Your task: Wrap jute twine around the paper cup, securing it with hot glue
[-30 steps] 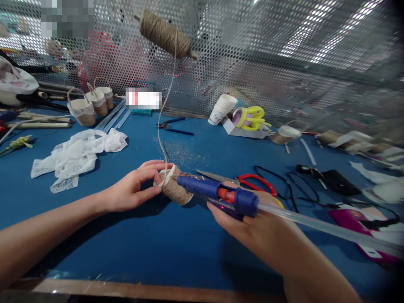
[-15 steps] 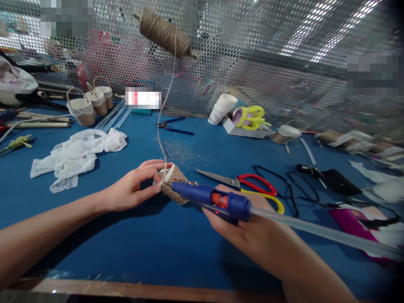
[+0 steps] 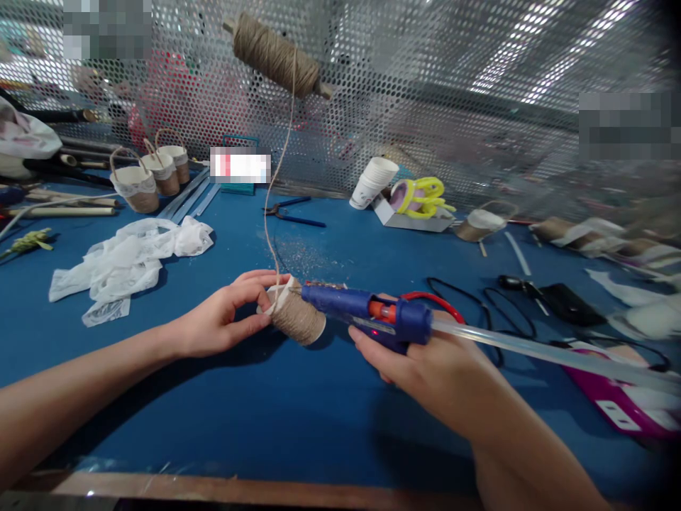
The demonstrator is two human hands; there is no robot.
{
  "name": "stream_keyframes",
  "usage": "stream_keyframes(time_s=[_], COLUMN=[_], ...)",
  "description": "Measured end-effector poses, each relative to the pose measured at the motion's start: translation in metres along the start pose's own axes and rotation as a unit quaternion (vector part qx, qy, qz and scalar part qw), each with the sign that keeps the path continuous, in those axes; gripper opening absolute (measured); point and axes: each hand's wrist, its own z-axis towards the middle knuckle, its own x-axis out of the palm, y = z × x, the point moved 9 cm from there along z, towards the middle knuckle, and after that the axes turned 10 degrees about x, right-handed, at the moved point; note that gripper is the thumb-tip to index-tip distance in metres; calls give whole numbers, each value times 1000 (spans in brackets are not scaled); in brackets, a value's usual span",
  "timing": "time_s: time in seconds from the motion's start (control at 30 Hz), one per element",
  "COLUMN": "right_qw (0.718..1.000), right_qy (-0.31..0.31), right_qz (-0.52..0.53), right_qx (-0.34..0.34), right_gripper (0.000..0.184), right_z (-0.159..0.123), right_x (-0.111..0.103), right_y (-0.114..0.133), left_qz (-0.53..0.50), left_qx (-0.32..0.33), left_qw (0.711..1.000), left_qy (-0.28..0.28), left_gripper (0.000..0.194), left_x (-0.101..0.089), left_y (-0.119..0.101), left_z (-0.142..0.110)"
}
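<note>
My left hand grips the rim of a small paper cup wrapped in brown twine, tilted on its side with its mouth toward my fingers. A strand of twine runs from the cup's rim up to a spool hung on the mesh. In my right hand is a blue glue gun, with a long clear glue stick out of its back. The gun's nozzle points left, close by the cup's upper rim; whether it touches cannot be made out. My right fingers wrap its handle.
White lace lies at left, with several twine-covered baskets behind it. Blue-handled pliers are at the back. Stacked paper cups stand near a white box. Red-handled scissors are partly hidden behind the gun. A perforated metal screen bounds the back.
My right hand has moved the glue gun up and to the right, its nozzle drawing back from the cup's mouth and uncovering its twine side. My left hand has stayed on the cup.
</note>
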Motion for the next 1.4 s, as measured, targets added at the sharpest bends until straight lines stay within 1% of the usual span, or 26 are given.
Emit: stream_keyframes(time_s=[0.13,0.2,0.27,0.33,0.43,0.6,0.73,0.8,0.97,1.1,1.17,1.27,1.4], right_qw=[1000,1000,999,999,999,997,997,996,989,990,985,976,982], right_qy=[-17,-9,12,27,33,47,52,51,55,42,48,70,60], right_qz=[18,17,29,30,28,61,52,66,118,120,143,173,141], right_qx=[12,22,25,21,15,32,21,24,63,63,79,109,115], right_gripper=[34,32,30,31,34,37,39,40,42,43,42,38,40], right_z=[6,6,4,2,0,-2,-6,-7,-5,6,10,4,-11], right_x=[-3,0,4,6,6,5,7,7,5,-6,-6,2,10], right_y=[-3,-5,-5,-4,-3,-5,-3,-4,-9,-10,-14,-20,-20], left_qz=[-4,-2,1,2,2,9,11,13,15,23,26,29,28], left_qx=[-4,-4,-5,-4,-1,8,11,14,13,21,22,21,20], left_qw=[1000,1000,1000,1000,1000,1000,1000,1000,1000,999,999,999,999], left_qy=[-2,-1,2,4,6,11,13,15,15,20,21,20,20], left_gripper=[6,6,5,5,5,5,6,6,6,5,5,6,6], left_x=[0,1,1,2,2,2,2,3,2,2,3,3,3], left_y=[1,1,0,-1,-3,-5,-6,-7,-8,-10,-10,-9,-8], left_z=[0,0,0,1,2,2,3,3,3,3,3,3,3])
